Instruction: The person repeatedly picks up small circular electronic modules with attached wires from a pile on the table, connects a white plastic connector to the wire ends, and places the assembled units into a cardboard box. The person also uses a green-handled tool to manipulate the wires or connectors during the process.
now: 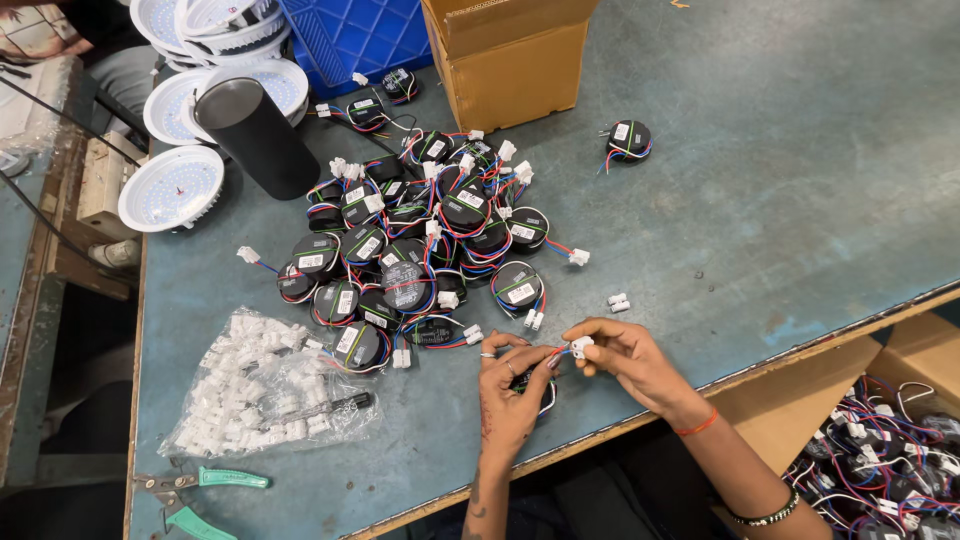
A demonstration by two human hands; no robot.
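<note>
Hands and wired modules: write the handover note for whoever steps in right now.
Left hand: holds a black round module, mostly hidden beneath it.
Right hand: fingers pinch a white connector on that module's wires.
Pile of wired modules sits mid-table, many already with connectors.
Bag of white connectors lies to the left; two loose connectors nearby.
Left: seating this connector.

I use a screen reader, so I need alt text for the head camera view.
Two bare hands work at the near edge of a blue-grey table: the right hand pinches a small white connector on wires from a round black module under the left hand. Behind lie a heap of such wired modules and a bag of white connectors.
</note>
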